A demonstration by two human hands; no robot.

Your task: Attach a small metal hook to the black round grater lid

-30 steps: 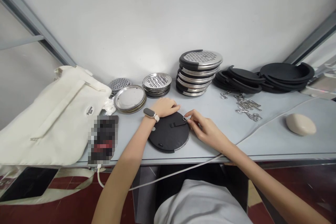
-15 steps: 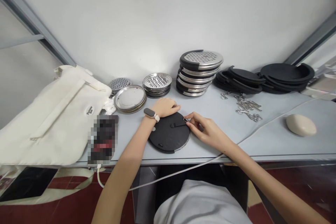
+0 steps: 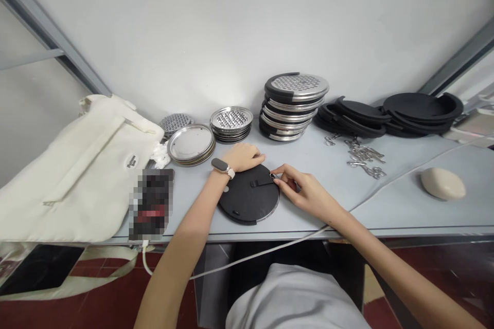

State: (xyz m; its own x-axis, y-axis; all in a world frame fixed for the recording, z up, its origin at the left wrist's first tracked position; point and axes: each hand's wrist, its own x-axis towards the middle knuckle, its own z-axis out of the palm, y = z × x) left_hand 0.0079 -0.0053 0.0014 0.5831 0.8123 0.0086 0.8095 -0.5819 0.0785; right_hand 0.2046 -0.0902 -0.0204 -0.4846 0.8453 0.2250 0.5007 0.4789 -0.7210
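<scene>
A round grater (image 3: 249,200) lies black side up near the table's front edge, with a thin metal rim showing at its lower right. A short black strap (image 3: 260,183) crosses its upper right part. Over the far edge of the grater rests my left hand (image 3: 243,158), palm down, thumb pointing right and fingers bent over the rim, their tips hidden. My right hand (image 3: 299,186) pinches a small metal hook (image 3: 272,176) at the strap's outer end between thumb and fingertips.
Behind stand a stack of assembled graters (image 3: 295,108), grater plates (image 3: 231,122) and metal discs (image 3: 191,144). Black holders (image 3: 420,113) and loose metal hooks (image 3: 365,154) lie right. A phone (image 3: 151,205), cream bag (image 3: 85,175), white cable (image 3: 378,190) and beige rounded object (image 3: 443,183) are around.
</scene>
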